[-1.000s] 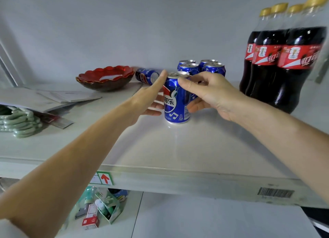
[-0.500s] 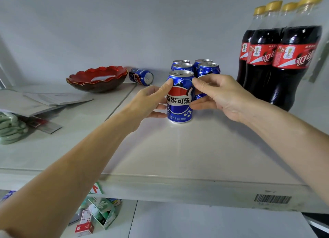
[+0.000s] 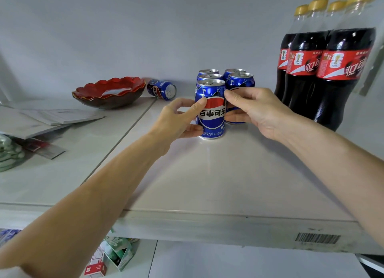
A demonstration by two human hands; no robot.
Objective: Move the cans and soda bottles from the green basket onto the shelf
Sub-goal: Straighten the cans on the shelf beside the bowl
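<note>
Now both hands grasp one upright can.
Left hand [image 3: 176, 119] and right hand [image 3: 255, 109] pinch the front can [image 3: 211, 109]; bottles [image 3: 324, 74] stand right of them.

Perhaps a small shop, barcoded shelf [image 3: 228, 194], lined-up cola bottles [image 3: 332, 74], cans [image 3: 239, 80]

White shelf [image 3: 218, 184] holds five upright blue cans [image 3: 211, 109] mid-back, one more can on its side [image 3: 162, 89] beside a red bowl [image 3: 109, 91]. Four cola bottles [image 3: 324, 70] far right; papers [image 3: 52, 117] and a green coil [image 3: 9, 155] left.
</note>
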